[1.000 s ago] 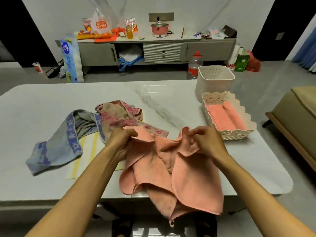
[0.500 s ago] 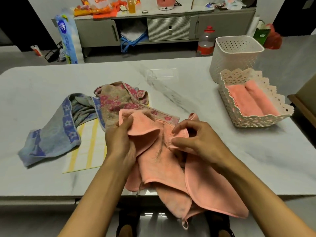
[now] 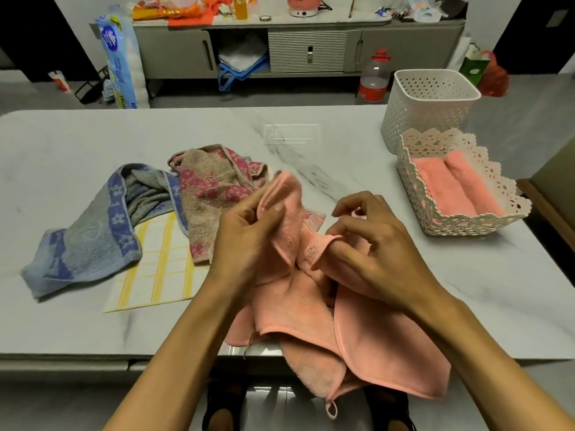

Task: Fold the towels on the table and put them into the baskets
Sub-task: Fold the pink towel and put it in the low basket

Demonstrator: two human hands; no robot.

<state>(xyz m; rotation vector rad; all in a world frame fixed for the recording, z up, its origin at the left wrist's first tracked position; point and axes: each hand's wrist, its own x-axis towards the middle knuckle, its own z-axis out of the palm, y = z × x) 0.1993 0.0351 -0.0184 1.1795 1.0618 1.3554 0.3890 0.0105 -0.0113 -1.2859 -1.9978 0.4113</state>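
Head view looks down on the pink towel (image 3: pixel 311 309), and from where I stand it seems light, soft and floppy, sagging wherever it isn't held, so I'd take it by the hemmed corners, not the middle. It is plush, with a stitched edge and a small hanging loop at its lowest corner. It lies bunched at the near side of the table (image 3: pixel 93 144), its lower part drooping over the edge. The left hand (image 3: pixel 249 241) pinches a raised corner between thumb and fingers; the right hand (image 3: pixel 373 250) has its fingers curled, a bit of hem caught over a lower one. Just behind lie a floral towel (image 3: pixel 211 194) and a blue towel (image 3: pixel 90 241) on a yellow-checked cloth (image 3: pixel 158 269), all unfolded. Off to the right a lace-edged basket (image 3: pixel 466 225) holds folded pink towels (image 3: pixel 451 188), a taller basket (image 3: pixel 429 119) right behind it
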